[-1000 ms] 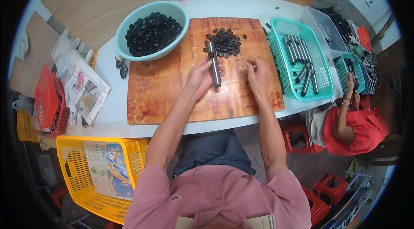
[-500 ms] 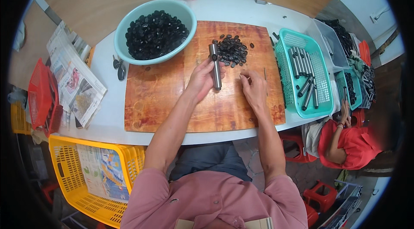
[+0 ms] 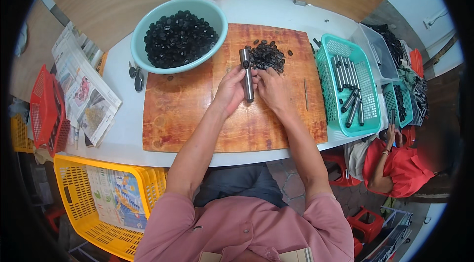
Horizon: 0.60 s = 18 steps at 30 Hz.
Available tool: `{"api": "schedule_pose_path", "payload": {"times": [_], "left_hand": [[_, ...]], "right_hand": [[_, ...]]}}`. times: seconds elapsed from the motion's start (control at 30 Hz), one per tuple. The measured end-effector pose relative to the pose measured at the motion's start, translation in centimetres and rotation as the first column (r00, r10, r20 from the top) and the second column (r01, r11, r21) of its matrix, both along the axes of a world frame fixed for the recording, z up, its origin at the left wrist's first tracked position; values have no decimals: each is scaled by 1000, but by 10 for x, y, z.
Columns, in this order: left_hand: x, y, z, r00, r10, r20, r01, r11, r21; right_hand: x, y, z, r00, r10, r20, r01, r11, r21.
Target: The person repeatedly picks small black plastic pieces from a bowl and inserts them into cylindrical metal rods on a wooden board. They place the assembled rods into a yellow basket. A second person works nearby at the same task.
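My left hand is closed around a silver metal tube with black ends and a black oval piece set in its side near the top. The tube stands nearly lengthwise away from me above the wooden board. My right hand is just right of the tube, its fingers pinched together; whatever they hold is hidden. Beyond it lies a heap of small black oval pieces. A light blue basin full of similar black pieces stands at the far left of the board.
A turquoise basket with several tubes stands right of the board, where a thin metal rod lies. Keys and newspapers are to the left. Below is a yellow crate. A person in red sits at the right.
My right hand has moved left and away from me, from the board's open part to beside the tube. My left hand keeps the tube in nearly the same place.
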<state>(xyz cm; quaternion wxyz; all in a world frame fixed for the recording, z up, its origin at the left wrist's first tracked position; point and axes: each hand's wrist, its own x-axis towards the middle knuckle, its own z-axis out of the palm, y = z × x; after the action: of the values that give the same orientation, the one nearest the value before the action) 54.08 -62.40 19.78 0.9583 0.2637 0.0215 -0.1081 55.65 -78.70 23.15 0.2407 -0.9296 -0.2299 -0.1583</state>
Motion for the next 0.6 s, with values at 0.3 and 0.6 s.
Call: {"api": "schedule_pose_path", "payload": {"times": [0.3,0.6], "left_hand": [[2,-2,0,1000,-3,13,3,1000,-5],[4,15,2,990,136,-28,-134,989,56]], "right_hand": [[-5,1,-20,999,4,42,-10,989,148],[-5,-9,-23,993,46,-107,-20,972,234]]}}
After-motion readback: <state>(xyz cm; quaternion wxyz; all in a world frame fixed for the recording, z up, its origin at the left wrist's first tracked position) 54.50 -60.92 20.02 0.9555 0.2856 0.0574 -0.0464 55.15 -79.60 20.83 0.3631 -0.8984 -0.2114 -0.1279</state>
